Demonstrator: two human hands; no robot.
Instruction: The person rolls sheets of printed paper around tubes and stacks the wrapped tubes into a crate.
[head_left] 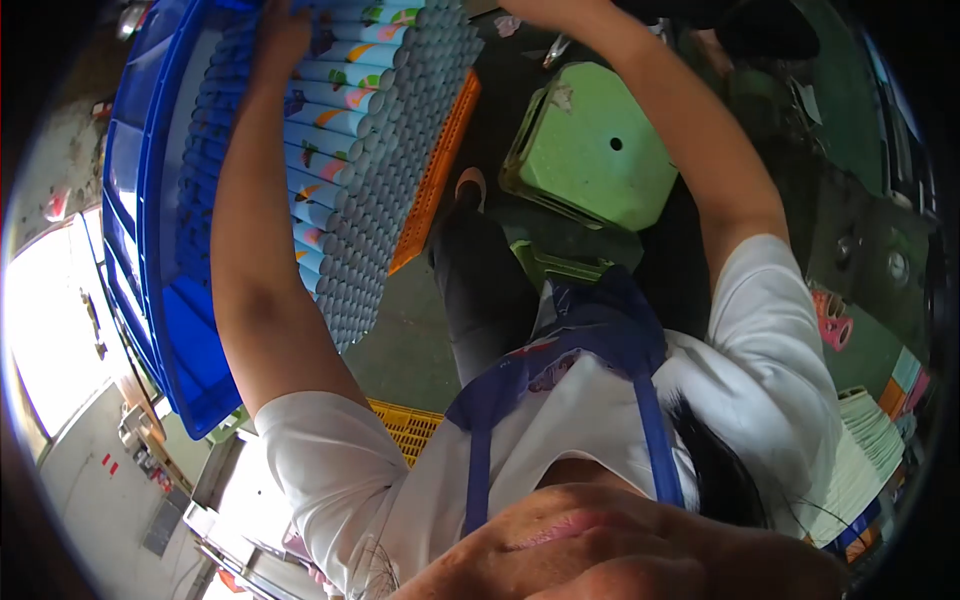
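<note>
My left hand is at the top edge, over the light-blue patterned tubes. Its fingers are blurred and partly cut off, so whether it grips a tube is unclear. The tubes lie stacked in rows, their round open ends facing right, against a large blue crate. Only part of my right hand shows at the top edge, to the right of the stack; its fingers and anything in them are out of view.
An orange crate stands beside the tubes. A green stool is between my arms, above my legs. A yellow crate is by my left sleeve. Stacked sheets and pink rolls are at the right.
</note>
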